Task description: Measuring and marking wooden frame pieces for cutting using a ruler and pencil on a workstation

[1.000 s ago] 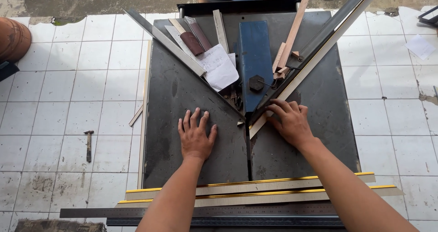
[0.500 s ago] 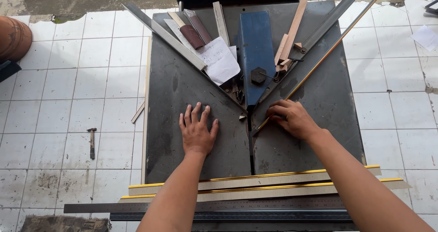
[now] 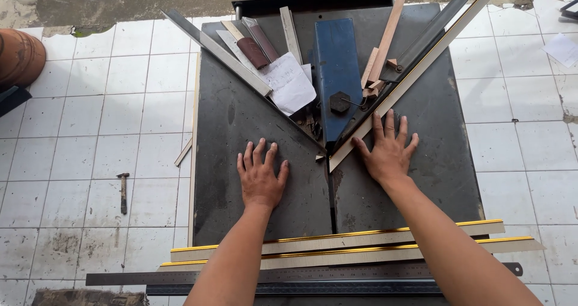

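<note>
Ideally, both open palms are pressing flat: left hand (image 3: 261,176) on the table (image 3: 241,137), right hand (image 3: 388,152) steadying the gold-edged moulding (image 3: 415,71) firmly.

dark metal saw table (image 3: 241,161) on white tiled floor (image 3: 90,131) | on table: blue saw housing (image 3: 337,65), paper sheet (image 3: 289,83), gold-edged moulding strips (image 3: 337,249), steel ruler (image 3: 301,276), both hands flat | on floor: hammer (image 3: 123,191)
</note>
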